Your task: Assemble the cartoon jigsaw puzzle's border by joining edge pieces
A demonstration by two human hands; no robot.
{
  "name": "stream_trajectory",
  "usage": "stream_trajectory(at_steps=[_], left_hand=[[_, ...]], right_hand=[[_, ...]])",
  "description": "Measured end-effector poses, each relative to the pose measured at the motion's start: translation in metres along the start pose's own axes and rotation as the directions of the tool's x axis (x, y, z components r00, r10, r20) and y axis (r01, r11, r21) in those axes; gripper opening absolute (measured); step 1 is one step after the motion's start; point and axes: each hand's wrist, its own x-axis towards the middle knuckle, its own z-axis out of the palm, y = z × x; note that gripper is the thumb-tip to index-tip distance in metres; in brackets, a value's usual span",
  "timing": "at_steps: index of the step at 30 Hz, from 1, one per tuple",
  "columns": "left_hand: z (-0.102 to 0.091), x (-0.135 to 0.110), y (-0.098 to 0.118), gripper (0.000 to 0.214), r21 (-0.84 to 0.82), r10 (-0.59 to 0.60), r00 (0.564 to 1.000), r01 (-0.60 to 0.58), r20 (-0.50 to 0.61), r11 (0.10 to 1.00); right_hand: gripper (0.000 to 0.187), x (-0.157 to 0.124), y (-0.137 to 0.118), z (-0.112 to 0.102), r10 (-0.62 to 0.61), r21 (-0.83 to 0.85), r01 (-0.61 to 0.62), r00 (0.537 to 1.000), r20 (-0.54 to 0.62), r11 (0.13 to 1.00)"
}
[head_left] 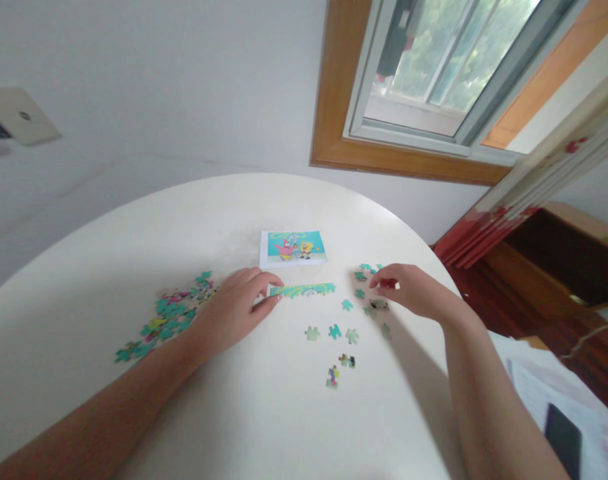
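Observation:
A joined strip of jigsaw puzzle pieces [307, 289] lies in the middle of the table. My left hand [241, 300] rests at its left end, thumb and fingers apart on either side of the edge. To the right, my right hand [407, 288] hovers over loose puzzle pieces [360, 293], thumb and index finger curled close together; whether a piece is between them I cannot make out. Beyond the strip lies a reference picture card [297, 248] with cartoon figures. Several single pieces [335, 331] are spread nearer to me, below the strip.
A heap of mixed puzzle pieces [169, 317] lies left of my left hand, partly behind it. The round white table [264, 433] meets the wall near a wood-framed window [409, 157]. At lower right, a dark phone [563, 437] lies on papers [544, 387].

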Motion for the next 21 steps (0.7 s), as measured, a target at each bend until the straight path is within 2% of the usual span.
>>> stream_trajectory(at_steps=[3, 9, 15, 18, 21], left_hand=[[0.0, -0.001, 0.0, 0.023, 0.007, 0.0, 1.0, 0.0, -0.001, 1.0], [0.0, -0.001, -0.001, 0.023, 0.014, 0.01, 1.0, -0.01, -0.005, 1.0], [0.001, -0.001, -0.002, 0.022, 0.008, 0.017, 1.0, -0.017, -0.007, 1.0], [0.001, -0.001, -0.003, 0.022, 0.008, 0.013, 1.0, -0.013, 0.001, 1.0], [0.001, -0.001, -0.003, 0.022, 0.011, 0.009, 1.0, -0.009, -0.001, 1.0]], right_hand=[[0.027, 0.003, 0.012, -0.002, 0.043, -0.056, -0.048, 0.995, -0.085, 0.997], [0.026, 0.006, 0.015, 0.001, 0.161, 0.089, -0.161, 0.987, -0.003, 0.983], [0.015, 0.007, 0.036, -0.003, 0.225, -0.003, -0.226, 0.971, -0.081, 0.974], [0.021, 0.005, 0.048, -0.004, 0.27, 0.022, -0.269, 0.963, -0.012, 0.963], [0.023, 0.002, 0.047, -0.002, 0.27, 0.021, -0.271, 0.962, 0.051, 0.962]])
